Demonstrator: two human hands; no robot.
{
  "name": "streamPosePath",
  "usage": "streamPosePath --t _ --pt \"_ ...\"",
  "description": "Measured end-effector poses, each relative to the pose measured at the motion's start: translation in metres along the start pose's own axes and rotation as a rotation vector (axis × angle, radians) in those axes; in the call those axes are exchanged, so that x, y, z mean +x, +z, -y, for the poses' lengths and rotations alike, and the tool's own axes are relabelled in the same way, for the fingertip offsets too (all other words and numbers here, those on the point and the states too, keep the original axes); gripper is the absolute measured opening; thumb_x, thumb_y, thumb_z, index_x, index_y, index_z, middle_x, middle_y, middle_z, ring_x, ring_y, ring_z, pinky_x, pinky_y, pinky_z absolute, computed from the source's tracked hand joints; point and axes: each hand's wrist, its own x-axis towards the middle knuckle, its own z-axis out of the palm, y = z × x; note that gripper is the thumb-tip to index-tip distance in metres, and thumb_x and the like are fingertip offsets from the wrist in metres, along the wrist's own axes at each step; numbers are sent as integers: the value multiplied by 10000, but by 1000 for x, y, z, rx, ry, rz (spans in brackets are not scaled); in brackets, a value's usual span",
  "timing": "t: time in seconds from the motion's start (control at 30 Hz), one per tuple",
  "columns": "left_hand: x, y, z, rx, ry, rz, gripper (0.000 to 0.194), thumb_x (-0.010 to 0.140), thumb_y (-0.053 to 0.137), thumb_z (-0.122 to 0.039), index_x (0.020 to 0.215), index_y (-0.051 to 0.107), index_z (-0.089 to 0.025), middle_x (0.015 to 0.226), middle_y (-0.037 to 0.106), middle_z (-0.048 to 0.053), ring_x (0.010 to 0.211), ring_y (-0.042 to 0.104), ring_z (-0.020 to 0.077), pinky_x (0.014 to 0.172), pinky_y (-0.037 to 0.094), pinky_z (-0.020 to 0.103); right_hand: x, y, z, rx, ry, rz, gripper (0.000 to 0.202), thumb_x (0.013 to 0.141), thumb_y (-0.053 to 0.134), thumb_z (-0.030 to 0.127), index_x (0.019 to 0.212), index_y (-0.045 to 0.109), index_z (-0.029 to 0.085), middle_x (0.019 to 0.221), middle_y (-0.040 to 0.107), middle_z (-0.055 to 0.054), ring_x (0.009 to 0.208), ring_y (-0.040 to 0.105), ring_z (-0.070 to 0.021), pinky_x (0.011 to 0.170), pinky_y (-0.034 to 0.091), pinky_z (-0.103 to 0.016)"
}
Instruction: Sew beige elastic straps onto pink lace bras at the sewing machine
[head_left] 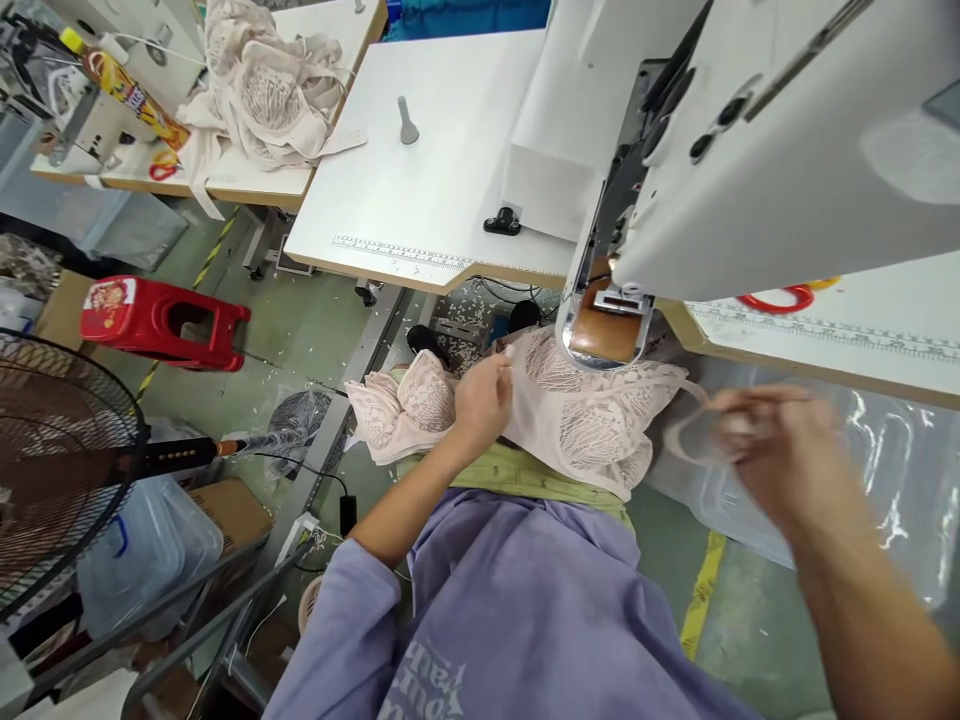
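Observation:
Pale pink lace bras lie across my lap, below the rounded arm of a sewing machine. My left hand is closed at the middle of the lace, its fingers pinching the pale fabric edge. Off to the right, my right hand is blurred by motion, with its fingers curled around a pale strap that runs back to the lace cup. More lace cups rest to the left of my left hand.
White machine table with a grey peg; red-handled scissors on the right tabletop. Far left: more lace garments, a bottle, a red stool and a fan. Clear plastic bin at right.

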Motion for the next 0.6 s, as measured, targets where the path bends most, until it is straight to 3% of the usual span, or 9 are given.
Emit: streamPosePath --t 0.03,0.1,0.17,0.23,0.3,0.43,0.5,0.6 --pt "-1 0 -10 -30 58 66 167 949 496 -176 1029 641 -200 1115 710 97 1091 652 221 990 495 369 -13 28 8 125 67 101 291 895 502 563 956 453 283 949 623 -113 577 405 -155 528 328 -341" --pt "-4 -3 -31 -102 131 260 223 928 475 -124 981 678 -200 1062 742 66 1033 679 196 940 522 328 -35 66 20 138 111 274 213 874 564 430 986 470 276 1027 655 -103 588 429 -149 530 373 -331" --pt "-9 -9 -50 -139 93 470 244 919 472 -126 968 703 -183 1002 762 49 932 695 177 849 540 295 -48 84 24 -21 20 386 151 893 544 309 1020 475 269 1121 654 -98 757 560 -183 642 469 -354" --pt "-15 -15 -65 -115 3 574 213 926 517 -201 990 719 -176 984 769 34 849 686 161 785 530 274 -56 90 24 -212 -170 417 127 937 488 229 1057 463 262 1212 622 -103 1043 606 -222 833 507 -402" --pt "-20 -20 -73 -47 -34 558 218 922 579 -315 1007 726 -177 994 766 32 831 670 163 783 514 276 -60 91 22 -340 -376 397 149 959 462 173 1081 437 254 1290 573 -119 1210 567 -239 935 494 -424" --pt "-28 -21 -71 47 -59 566 287 895 623 -442 938 733 -181 913 750 29 813 658 177 746 487 284 -64 100 23 -420 -630 350 245 944 468 81 1107 389 246 1330 532 -165 1261 558 -254 875 531 -387" --pt "-32 -18 -66 34 -60 605 249 897 616 -407 918 735 -189 871 741 14 808 659 173 740 483 278 -63 104 22 -421 -653 341 279 946 474 73 1143 376 244 1352 528 -184 1223 584 -254 834 544 -377" --pt "-40 -13 -60 36 -3 598 229 862 674 -394 966 730 -198 950 747 16 902 676 184 815 500 281 -62 107 20 -420 -588 380 372 962 493 115 1281 353 247 1456 482 -204 947 656 -192 737 557 -353"
